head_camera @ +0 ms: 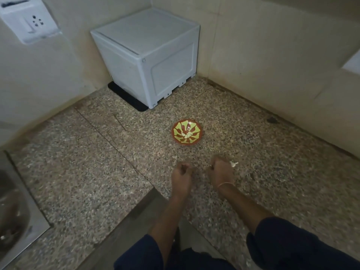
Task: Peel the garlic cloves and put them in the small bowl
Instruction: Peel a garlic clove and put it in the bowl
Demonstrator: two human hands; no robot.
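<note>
Nothing here can be read: no lettering shows on the grey box, the wall socket or the bowl.

Mid-frame, the small bowl is red-brown with yellow-green petal shapes, on a counter speckled grey, brown and black, with a pale grey box on a black mat at upper centre and navy sleeves at the bottom.

Both forearms reach forward side by side, dark sleeves pushed up near the elbows. The left hand and right hand sit close together but apart, knuckles up, fingers curled under; whether either holds anything cannot be made out.
</note>
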